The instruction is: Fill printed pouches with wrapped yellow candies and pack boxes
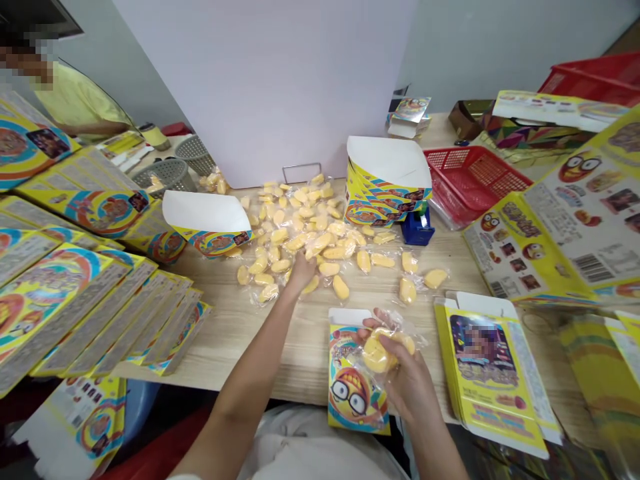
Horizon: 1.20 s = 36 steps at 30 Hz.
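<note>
My left hand [302, 272] reaches into the near side of a pile of yellow pieces in clear wrappers [305, 217]. Its fingers are pinched at a wrapped piece [320, 245]. Several wrapped yellow pieces [380, 353] are held in my right hand [407, 370], with the fingers curled round them. Beneath that hand lies a yellow box with a cartoon face in glasses [350, 393], at the table's front edge, its white flap pointing away from me. An open-topped printed tray [207, 220] stands left of the pile, and stacked trays [385, 180] stand behind it on the right.
Rows of yellow boxes [75, 300] fill the left side. Flat cartons [487, 373] lie at the right, near larger printed cartons [575, 213]. A red basket [475, 180] and blue tape dispenser [418, 228] stand behind. A white panel [280, 87] rises at the back. Another person's sleeve [75, 100] shows upper left.
</note>
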{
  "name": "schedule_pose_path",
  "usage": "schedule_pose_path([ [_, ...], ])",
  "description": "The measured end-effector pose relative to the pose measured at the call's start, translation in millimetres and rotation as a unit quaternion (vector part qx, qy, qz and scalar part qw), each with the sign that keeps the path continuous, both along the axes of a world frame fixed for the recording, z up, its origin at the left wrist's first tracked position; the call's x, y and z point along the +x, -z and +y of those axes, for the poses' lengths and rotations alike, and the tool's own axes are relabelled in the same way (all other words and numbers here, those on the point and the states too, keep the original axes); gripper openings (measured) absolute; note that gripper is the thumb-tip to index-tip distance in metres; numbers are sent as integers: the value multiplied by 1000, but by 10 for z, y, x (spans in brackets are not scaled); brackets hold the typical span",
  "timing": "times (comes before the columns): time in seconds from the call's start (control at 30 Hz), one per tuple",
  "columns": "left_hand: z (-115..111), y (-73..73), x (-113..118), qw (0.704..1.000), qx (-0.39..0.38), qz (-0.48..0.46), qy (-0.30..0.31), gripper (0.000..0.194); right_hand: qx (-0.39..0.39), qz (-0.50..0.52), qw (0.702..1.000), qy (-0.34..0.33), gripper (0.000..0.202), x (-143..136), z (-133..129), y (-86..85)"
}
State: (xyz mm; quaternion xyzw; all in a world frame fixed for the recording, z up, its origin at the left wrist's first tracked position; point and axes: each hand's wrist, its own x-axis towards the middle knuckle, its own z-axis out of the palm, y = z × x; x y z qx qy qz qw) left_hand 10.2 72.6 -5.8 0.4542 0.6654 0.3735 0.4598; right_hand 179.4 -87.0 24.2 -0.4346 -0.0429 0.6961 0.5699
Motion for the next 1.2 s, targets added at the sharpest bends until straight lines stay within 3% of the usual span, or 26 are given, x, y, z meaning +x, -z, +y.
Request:
schedule_pose_path([
  [0.07, -141, -156, -112, 996, 8, -75, 38, 23, -15, 13, 1000, 11, 48, 22, 26, -16],
  [0.17, -488, -453, -177, 978, 16, -180, 99, 34, -25, 27, 999, 19, 44, 45, 82, -68],
  [0.23, -738, -643, -133, 944, 13, -288, 160, 43, -5, 29, 999, 15, 42, 40, 110, -108],
  [0.33, -1027, -860, -9, 870, 2, -434, 235, 52, 51, 16, 999, -1, 45, 14, 107, -156],
  [0.4, -1139, -955, 58, 853, -1, -465, 237, 52, 88, -6, 996, -15, 45, 5, 71, -174],
  [0.57, -1255, -1054, 106, 856, 6, -475, 202, 46, 139, -49, 989, -26, 34, 15, -88, -249],
  [0.67, -1313, -1038, 142, 902, 30, -396, 167, 48, 162, -71, 984, -15, 25, -34, -172, -348],
  [0.77, -1330, -963, 224, 958, 116, -196, 172, 46, 164, -106, 980, -28, 23, -119, -203, -401],
  [0.87, -1155, -782, 309, 935, 156, -93, 306, 63, 95, -129, 987, -33, 26, -154, -180, -353],
  [0.93, -887, -591, 347, 933, 126, -73, 330, 64, 46, -104, 993, -9, 28, -130, -158, -290],
  [1.03, -359, -268, 367, 969, 93, 10, 228, 43, 6, -71, 997, 33, 43, -61, -156, -227],
  [1.1, -51, -100, 360, 980, 86, 37, 177, 43, -5, -66, 997, 49, 57, -21, -175, -230],
  [1.2, 188, -9, 345, 989, 74, 15, 125, 27, -12, -50, 996, 67, 70, 20, -209, -268],
])
